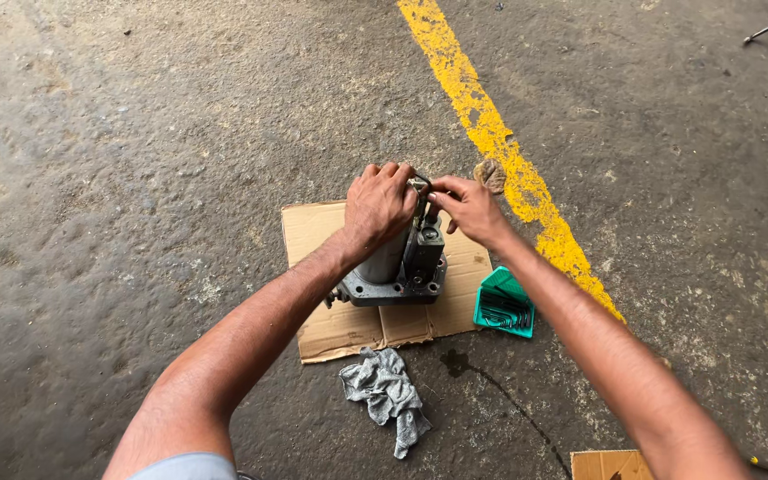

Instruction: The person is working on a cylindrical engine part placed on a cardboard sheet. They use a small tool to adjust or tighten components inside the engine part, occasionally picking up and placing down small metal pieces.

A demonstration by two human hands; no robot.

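A grey metal motor-like unit [399, 267] with a square base stands upright on a flat piece of cardboard [348, 324] on the concrete floor. My left hand [377, 204] is closed over the top of its cylinder. My right hand [470, 206] pinches a small dark bent tool [420, 188], like a hex key, at the top of the unit beside the left hand. What the tool's tip sits in is hidden by the fingers.
A green holder of hex keys [504, 305] lies at the cardboard's right edge. A grey rag [386, 394] lies in front. A yellow painted line [496, 142] runs diagonally behind. A dark oil streak [491, 391] and another cardboard scrap [609, 465] are at lower right.
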